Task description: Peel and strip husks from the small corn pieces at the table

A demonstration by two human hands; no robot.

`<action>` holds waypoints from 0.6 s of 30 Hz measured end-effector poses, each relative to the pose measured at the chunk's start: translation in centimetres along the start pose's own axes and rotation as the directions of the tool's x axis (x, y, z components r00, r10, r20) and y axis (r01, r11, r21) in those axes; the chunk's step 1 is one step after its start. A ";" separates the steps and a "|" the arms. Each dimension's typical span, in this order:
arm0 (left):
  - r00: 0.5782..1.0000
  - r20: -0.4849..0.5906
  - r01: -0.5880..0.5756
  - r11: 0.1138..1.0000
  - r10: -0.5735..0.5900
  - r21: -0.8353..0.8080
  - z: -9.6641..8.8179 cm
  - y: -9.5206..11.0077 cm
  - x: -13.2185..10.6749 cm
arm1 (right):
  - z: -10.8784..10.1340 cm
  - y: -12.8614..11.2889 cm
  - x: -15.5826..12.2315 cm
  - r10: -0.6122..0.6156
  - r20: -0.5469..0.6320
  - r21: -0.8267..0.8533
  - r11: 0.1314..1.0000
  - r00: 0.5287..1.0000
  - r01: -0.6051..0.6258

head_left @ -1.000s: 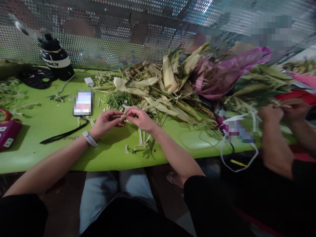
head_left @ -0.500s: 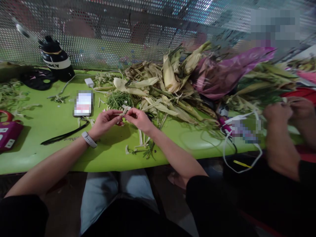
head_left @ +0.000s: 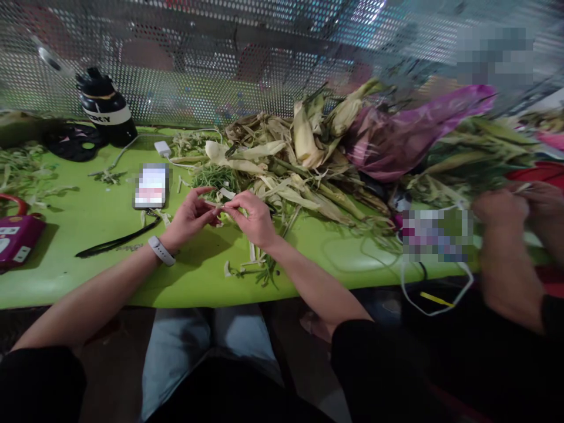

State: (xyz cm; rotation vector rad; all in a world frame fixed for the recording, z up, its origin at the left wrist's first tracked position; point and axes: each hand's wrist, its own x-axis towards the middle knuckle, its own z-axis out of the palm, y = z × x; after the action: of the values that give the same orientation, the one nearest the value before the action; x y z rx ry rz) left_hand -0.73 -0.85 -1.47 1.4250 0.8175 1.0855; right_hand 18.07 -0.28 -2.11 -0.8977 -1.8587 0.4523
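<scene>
My left hand (head_left: 190, 220) and my right hand (head_left: 255, 218) meet over the table, fingertips pinched close together. Between them is a thin pale strip (head_left: 219, 205), apparently a piece of corn husk, mostly covered by the fingers. My left thumb and index finger press on it while the other fingers are loosely bent. The right thumb and index finger pinch its other end. Just beyond the fingertips lies a small whitish piece (head_left: 227, 192), beside a heap of thin green strips (head_left: 214, 176). Pale scraps and green shreds (head_left: 264, 271) lie on the table below my right hand.
Behind my hands stands a large pile of corn husks (head_left: 306, 135) with a purple plastic bag (head_left: 388, 141). A phone (head_left: 152, 187) with a black strap, a dark bottle (head_left: 108, 111) and a purple box (head_left: 20, 238) are leftward. Another person's hands (head_left: 502, 208) work at right.
Both hands stay together at about the same place. My left fingers have spread a little, and the strip between the fingertips now shows less. The view has shifted slightly.
</scene>
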 end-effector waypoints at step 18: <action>0.916 0.017 0.379 0.848 -0.402 -0.371 0.6 -0.3 -0.8 | 0.2 0.0 -1.1 -0.252 0.026 -0.143 0.957 0.968 0.253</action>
State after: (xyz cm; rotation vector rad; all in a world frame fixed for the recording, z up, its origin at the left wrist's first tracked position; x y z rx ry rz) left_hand -0.45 -1.72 -1.92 0.8638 0.8509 0.9078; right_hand 18.18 -1.11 -2.86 -0.7400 -2.0005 0.1643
